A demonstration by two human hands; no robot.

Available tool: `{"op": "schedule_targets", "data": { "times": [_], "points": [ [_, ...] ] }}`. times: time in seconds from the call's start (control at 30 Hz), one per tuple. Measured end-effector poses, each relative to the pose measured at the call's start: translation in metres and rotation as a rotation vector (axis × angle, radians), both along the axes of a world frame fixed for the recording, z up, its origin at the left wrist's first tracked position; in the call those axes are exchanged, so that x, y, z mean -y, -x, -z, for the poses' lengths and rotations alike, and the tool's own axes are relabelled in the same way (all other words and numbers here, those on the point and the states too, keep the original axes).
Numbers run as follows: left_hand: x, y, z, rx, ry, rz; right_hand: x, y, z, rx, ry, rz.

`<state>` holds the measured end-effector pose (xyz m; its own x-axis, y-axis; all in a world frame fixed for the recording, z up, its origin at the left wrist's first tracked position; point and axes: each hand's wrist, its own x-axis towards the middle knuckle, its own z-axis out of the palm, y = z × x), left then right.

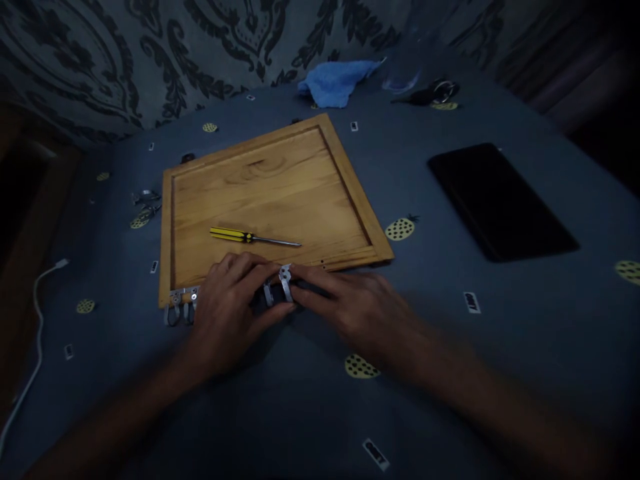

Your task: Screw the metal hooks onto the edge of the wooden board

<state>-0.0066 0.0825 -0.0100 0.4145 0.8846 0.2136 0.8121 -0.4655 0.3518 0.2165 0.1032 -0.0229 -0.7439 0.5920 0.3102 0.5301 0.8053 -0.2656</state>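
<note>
A wooden board (pixel 280 180) lies on a blue patterned cloth. On it rests a screwdriver (pixel 253 237) with a yellow and black handle. My left hand (pixel 233 303) and my right hand (pixel 355 307) meet at the board's near edge, fingers pinched together round a small metal hook (pixel 285 283). Two more metal hooks (pixel 180 307) hang from the same edge, left of my left hand. What lies under my palms is hidden.
A black phone (pixel 500 200) lies to the right. At the back are a blue rag (pixel 337 80) and a dark tool with a ring (pixel 435 93). Metal parts (pixel 145 203) sit left of the board. A white cable (pixel 37 313) runs along the left edge.
</note>
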Motion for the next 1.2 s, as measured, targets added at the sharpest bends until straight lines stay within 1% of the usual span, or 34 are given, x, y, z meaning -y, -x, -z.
{"op": "schedule_targets", "data": {
  "times": [0.17,0.27,0.47,0.77,1.03,1.2],
  "points": [
    [0.0002,-0.0009,0.0000,-0.016,0.014,-0.019,0.0014,0.0022,-0.0031,0.026,0.037,0.066],
    [0.0001,-0.0013,-0.0001,-0.018,0.024,-0.024,0.0027,0.0022,-0.0047,0.030,0.057,0.083],
    [0.0009,-0.0025,-0.0010,-0.043,0.023,-0.036,0.0034,0.0023,-0.0028,-0.002,0.031,0.079],
    [0.0018,-0.0033,-0.0018,-0.003,0.049,-0.043,0.0040,0.0006,0.0019,-0.014,-0.004,0.072],
    [0.0013,-0.0044,-0.0033,0.014,0.069,-0.049,0.0037,0.0016,0.0002,-0.013,-0.007,0.067],
    [0.0012,-0.0033,-0.0035,0.020,0.061,-0.026,0.0041,0.0006,-0.0003,-0.003,0.019,0.064]
  ]
}}
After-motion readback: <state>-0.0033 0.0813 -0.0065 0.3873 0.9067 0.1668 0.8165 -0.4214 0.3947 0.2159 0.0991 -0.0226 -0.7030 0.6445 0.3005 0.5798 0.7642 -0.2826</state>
